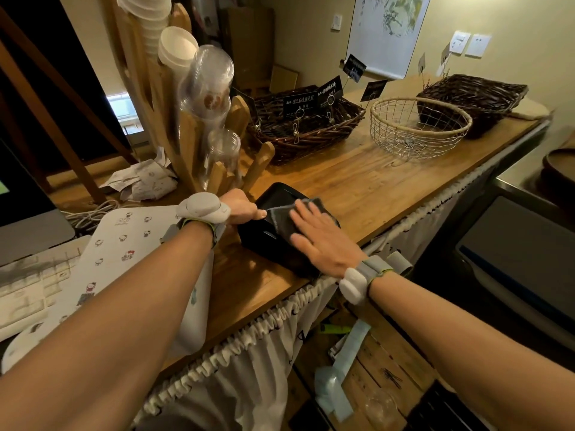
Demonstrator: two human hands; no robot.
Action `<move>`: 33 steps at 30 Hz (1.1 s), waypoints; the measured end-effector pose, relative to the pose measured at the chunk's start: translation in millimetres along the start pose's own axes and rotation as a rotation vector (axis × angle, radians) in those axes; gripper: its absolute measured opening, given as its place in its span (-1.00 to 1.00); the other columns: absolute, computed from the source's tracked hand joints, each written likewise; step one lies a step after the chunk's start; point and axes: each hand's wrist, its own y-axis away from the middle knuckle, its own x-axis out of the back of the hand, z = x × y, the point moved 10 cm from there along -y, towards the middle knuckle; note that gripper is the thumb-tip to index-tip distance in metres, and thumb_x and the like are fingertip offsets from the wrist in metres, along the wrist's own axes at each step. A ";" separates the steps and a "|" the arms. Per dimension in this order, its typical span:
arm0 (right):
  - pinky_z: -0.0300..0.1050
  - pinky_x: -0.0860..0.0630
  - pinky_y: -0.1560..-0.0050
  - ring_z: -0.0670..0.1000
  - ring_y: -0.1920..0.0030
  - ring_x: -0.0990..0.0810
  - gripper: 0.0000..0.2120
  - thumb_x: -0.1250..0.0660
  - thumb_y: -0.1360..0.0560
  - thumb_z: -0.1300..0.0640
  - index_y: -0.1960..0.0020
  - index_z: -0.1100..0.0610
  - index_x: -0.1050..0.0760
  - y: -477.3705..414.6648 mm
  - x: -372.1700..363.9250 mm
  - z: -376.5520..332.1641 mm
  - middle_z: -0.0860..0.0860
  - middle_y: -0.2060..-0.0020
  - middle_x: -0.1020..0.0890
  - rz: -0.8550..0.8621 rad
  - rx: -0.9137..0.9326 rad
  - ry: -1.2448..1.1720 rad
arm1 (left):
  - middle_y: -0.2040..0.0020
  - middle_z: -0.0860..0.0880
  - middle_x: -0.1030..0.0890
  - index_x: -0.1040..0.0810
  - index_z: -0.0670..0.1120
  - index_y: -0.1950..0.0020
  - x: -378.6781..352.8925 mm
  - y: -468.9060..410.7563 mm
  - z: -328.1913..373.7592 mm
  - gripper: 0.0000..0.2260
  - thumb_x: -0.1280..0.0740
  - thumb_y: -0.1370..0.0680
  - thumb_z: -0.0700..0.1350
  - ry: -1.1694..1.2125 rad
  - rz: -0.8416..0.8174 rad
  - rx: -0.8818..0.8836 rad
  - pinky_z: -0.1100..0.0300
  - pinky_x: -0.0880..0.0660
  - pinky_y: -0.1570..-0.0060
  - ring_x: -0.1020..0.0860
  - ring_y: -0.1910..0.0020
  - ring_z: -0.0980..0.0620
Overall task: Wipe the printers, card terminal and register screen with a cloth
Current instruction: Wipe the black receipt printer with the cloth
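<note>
Under the cloth [281, 220], card terminal [273, 194] points lengthwise away.

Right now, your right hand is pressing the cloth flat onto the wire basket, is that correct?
Not quite: the head view shows the right hand pressing the cloth flat onto the terminal, not the wire basket, which stands apart farther back.

Dim, warm indoor light, with cool daylight from a small window [119, 110] at upper left. Soft shadows on the bench [357, 188] at lower centre. Strong wide-angle bending toward the edges; slightly soft throughout.
</note>
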 end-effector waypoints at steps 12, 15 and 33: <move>0.02 0.23 -0.47 0.02 -0.52 0.23 -0.39 0.12 -0.58 -0.22 -0.53 0.06 0.08 -16.0 -6.8 -27.2 -0.03 -0.54 0.08 0.042 0.047 0.126 | -0.06 -0.17 -0.56 -0.56 -0.29 -0.18 -2.2 -2.0 0.0 -0.63 -0.33 -0.54 -0.01 0.013 -0.009 0.001 0.12 -0.41 0.12 -0.51 0.00 -0.10; 0.04 0.24 -0.48 0.01 -0.51 0.25 -0.44 0.13 -0.61 -0.15 -0.54 0.06 0.09 -14.4 -1.0 -6.7 -0.02 -0.54 0.10 0.075 -0.063 0.143 | -0.10 -0.17 -0.55 -0.52 -0.31 -0.20 -1.1 -0.8 -0.6 -0.57 -0.33 -0.55 0.03 0.014 -0.008 0.001 0.11 -0.43 0.13 -0.53 -0.08 -0.14; 0.06 0.15 -0.48 0.13 -0.51 0.26 -0.49 0.09 -0.63 -0.07 -0.53 0.07 0.04 14.0 -7.4 29.7 0.02 -0.54 0.14 0.133 -0.111 0.038 | -0.25 -0.20 -0.52 -0.46 -0.29 -0.29 -0.8 -2.9 -0.7 -0.52 -0.33 -0.55 0.05 -0.002 0.002 -0.006 0.00 -0.52 -0.08 -0.51 -0.21 -0.18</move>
